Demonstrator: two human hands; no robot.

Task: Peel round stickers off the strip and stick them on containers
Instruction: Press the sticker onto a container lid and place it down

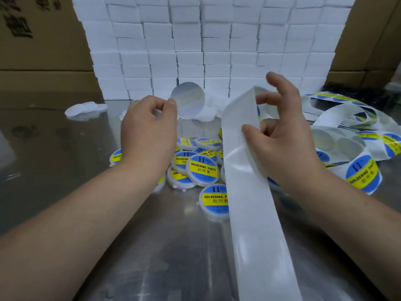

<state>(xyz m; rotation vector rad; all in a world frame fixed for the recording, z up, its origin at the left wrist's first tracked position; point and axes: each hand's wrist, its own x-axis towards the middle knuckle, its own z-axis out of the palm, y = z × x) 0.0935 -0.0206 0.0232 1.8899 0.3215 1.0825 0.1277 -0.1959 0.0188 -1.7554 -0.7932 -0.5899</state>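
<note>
Silvery-backed round sticker [188,99], pinched in left hand [148,127]. White backing strip [245,170], gripped by right hand [284,135], thumb on it. Blue-and-yellow labelled containers [202,168] heaped on steel worktop [65,159].

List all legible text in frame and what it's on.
"SOLDERING PASTE", "助焊膏": top container in the pile.
"SOLDERING P", cut off by the backing strip: nearest container.
"SOLDERING PASTE": unpeeled sticker, right.
Print on cardboard box: too blurred.

Shiny metal tabletop [54,148], wall of stacked white boxes [208,46] behind, brown cardboard cartons [41,51] flanking
</note>
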